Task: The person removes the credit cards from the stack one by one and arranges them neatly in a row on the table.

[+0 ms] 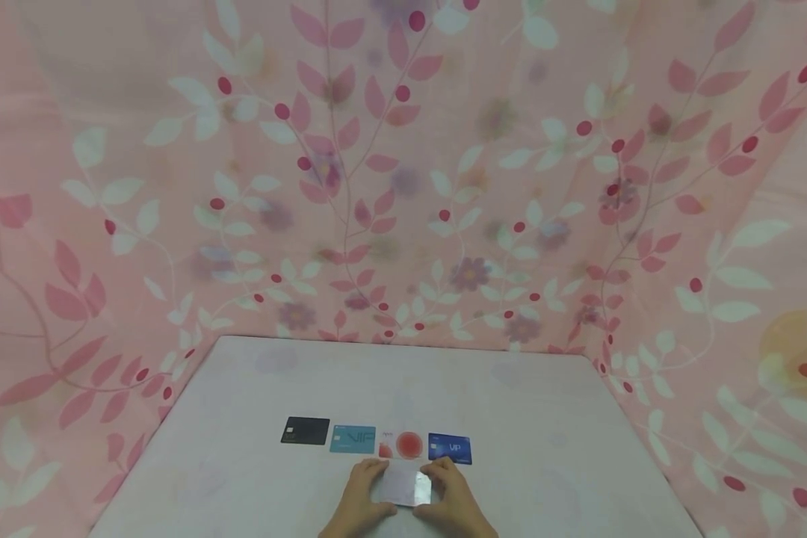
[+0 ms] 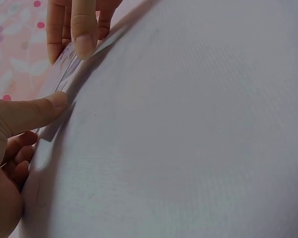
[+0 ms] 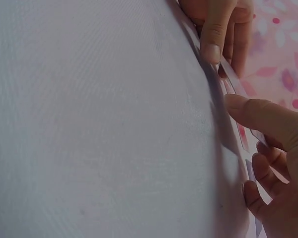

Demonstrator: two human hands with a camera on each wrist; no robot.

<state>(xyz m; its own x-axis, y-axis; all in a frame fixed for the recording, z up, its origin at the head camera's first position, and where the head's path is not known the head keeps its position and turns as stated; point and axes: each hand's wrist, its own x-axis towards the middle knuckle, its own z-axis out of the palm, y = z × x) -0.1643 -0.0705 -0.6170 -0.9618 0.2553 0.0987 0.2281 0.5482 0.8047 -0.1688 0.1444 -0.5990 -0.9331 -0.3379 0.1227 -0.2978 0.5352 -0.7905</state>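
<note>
Near the front of the table, a pale, glossy card [image 1: 400, 484] is held between both hands, with a bright reflection on its right part. My left hand [image 1: 362, 495] pinches its left end between thumb and fingers. On the right end, my right hand [image 1: 452, 499] does the same. From the left wrist, the card [image 2: 64, 74] shows almost edge-on, a little above the surface. The right wrist view also shows the card's thin edge [image 3: 242, 94] between the two thumbs.
Behind the hands lies a row of cards: a black card [image 1: 305, 431], a light blue VIP card [image 1: 353, 439], a white card with red circles [image 1: 409, 445] and a dark blue VIP card [image 1: 450, 448]. A pink floral curtain [image 1: 403, 224] surrounds the white table [image 1: 545, 418].
</note>
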